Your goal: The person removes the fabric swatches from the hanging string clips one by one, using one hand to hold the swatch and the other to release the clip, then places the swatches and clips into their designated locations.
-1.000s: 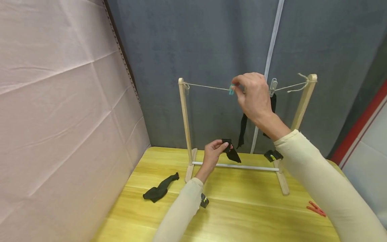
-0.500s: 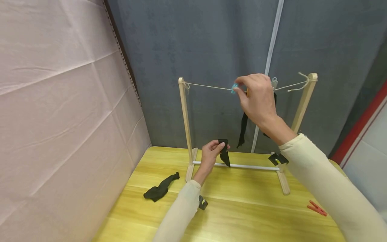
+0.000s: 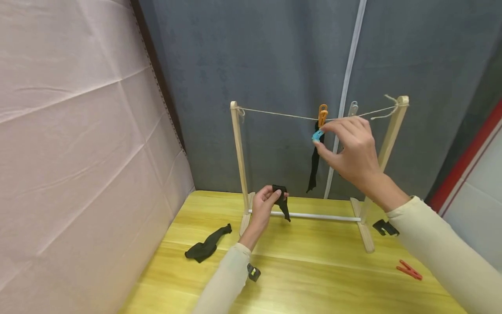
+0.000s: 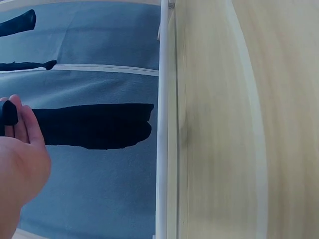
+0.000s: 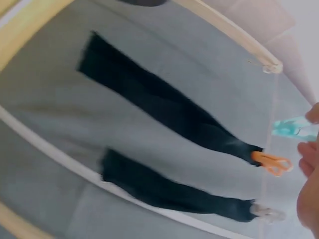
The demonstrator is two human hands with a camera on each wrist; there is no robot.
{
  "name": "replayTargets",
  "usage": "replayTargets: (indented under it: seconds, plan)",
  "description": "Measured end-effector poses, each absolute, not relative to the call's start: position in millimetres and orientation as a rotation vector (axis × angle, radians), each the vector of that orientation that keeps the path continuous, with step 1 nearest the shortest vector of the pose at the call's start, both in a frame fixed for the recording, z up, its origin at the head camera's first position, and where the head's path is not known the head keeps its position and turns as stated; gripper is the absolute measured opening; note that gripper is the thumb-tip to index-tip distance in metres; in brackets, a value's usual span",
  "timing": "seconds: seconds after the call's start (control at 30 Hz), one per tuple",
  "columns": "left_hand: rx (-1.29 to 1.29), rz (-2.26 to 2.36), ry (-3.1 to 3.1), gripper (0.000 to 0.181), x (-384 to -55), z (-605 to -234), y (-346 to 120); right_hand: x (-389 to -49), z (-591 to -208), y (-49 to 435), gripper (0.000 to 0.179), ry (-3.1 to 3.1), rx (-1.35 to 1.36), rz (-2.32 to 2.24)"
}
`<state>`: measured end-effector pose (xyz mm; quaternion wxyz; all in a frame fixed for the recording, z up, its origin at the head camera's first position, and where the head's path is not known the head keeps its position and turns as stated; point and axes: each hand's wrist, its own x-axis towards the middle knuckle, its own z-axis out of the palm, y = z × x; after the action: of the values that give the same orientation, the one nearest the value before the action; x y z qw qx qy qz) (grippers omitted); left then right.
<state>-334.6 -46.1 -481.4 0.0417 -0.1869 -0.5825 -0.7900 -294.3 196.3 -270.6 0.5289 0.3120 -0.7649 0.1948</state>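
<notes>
My left hand (image 3: 262, 208) pinches a black sock (image 3: 283, 208) by its top between thumb and fingers. The sock hangs below the string, in front of the wooden rack; in the left wrist view its long body (image 4: 94, 127) stretches out from the fingers. My right hand (image 3: 353, 150) pinches a light blue clothespin (image 3: 317, 136) between thumb and fingertips, in front of the string and overlapping a hung sock (image 3: 315, 170). An orange clothespin (image 3: 323, 114) clips that sock to the string. A clear clothespin (image 5: 269, 213) holds another black sock (image 5: 174, 191) beside it.
The wooden rack's left post (image 3: 240, 157) and right post (image 3: 392, 135) carry the string (image 3: 274, 113); a white bar (image 3: 313, 216) joins their feet. One more black sock (image 3: 208, 244) lies at the table's left, a red clothespin (image 3: 409, 270) at its right. A pale fabric wall (image 3: 98, 131) borders the left.
My right hand has drawn the blue clothespin off the string, moving right and down, which uncovers the orange clothespin. My left hand has shifted left and slightly down with its sock.
</notes>
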Motion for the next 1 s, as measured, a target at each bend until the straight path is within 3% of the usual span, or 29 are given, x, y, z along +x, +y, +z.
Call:
replayTargets:
  seconds: [0.3, 0.67, 1.0]
  plan:
    - [-0.474, -2.442, -1.728, 0.005, -324.5, -481.2, -62.1, -295.7, -334.8, 216.8, 0.036, -1.794, 0.99, 0.39]
    - [-0.366, -2.464, -1.637, 0.004, -315.4, -482.2, -96.5, -295.8, -421.6, 235.9, 0.033, -1.931, 1.051, 0.329]
    - [-0.304, -2.394, -1.669, 0.006, -300.9, -489.6, -145.8, -276.2, -472.0, 263.3, 0.035, -2.238, 0.998, 0.286]
